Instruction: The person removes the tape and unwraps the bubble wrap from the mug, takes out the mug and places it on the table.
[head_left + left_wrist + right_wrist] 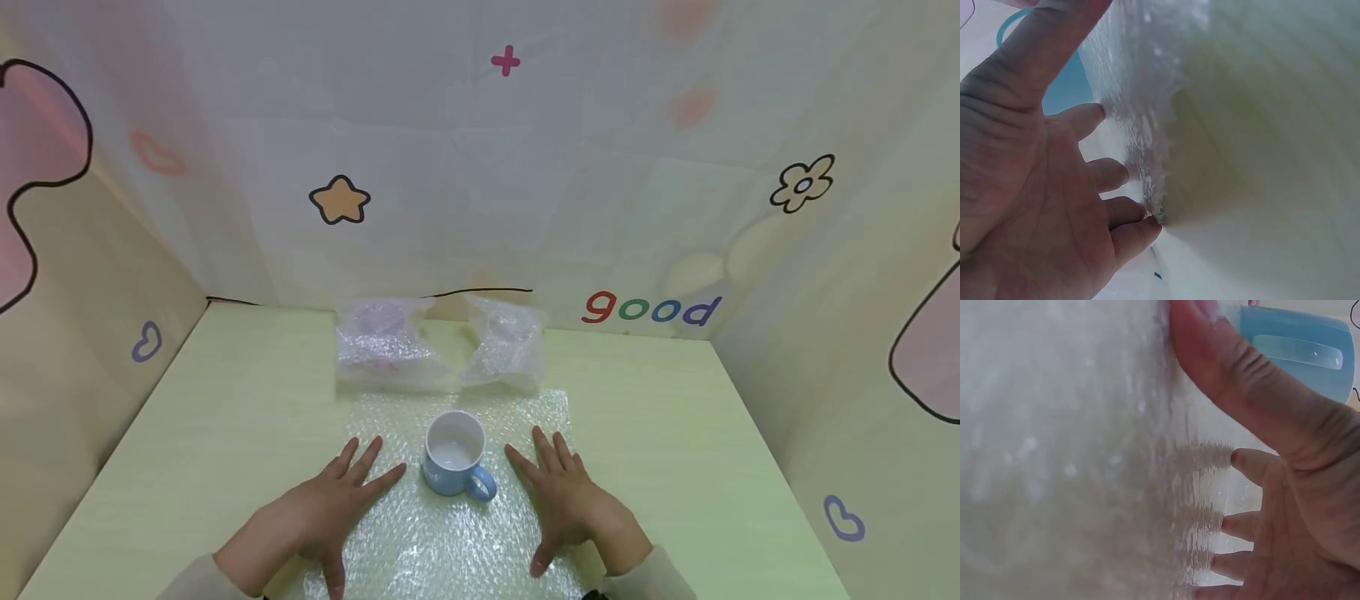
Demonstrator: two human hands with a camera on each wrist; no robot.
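A light-blue mug (454,454) with a white inside stands upright on a sheet of bubble wrap (442,550), its handle turned toward the front right. My left hand (333,504) lies to the left of the mug, fingers spread, fingertips touching the left part of the sheet. To the right, my right hand (566,500) has its fingers spread too, with the tips on the sheet. Both hands are apart from the mug. In the right wrist view the mug (1297,353) shows behind the thumb; the left wrist view shows the sheet's edge (1154,169) at the fingertips.
Behind the mug sit two bundles in bubble wrap, a wider left bundle (386,346) and a smaller right bundle (510,342). The pale table (660,433) is enclosed by printed cloth walls (465,208) at the back and both sides.
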